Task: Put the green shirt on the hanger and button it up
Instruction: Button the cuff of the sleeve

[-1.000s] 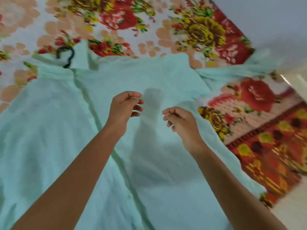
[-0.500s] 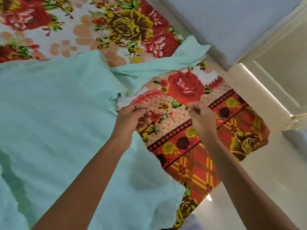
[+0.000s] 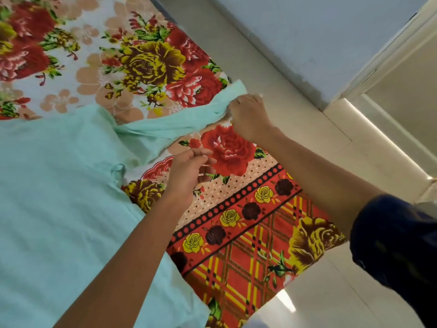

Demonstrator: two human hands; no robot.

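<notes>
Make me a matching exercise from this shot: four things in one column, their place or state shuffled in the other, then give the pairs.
Column one:
1. right hand
2. left hand
3. green shirt
4. floral bedsheet

Column two:
A. lies spread flat on the bedsheet
B. hovers over a red rose, holds nothing
C. grips the end of the sleeve
D. hangs over the bed's edge towards the floor

Pairs: 1-C, 2-B, 3-A, 4-D

light: bright, even | glare: floor [image 3: 286, 301] (lower right) | blur: soft, perhaps motion
</notes>
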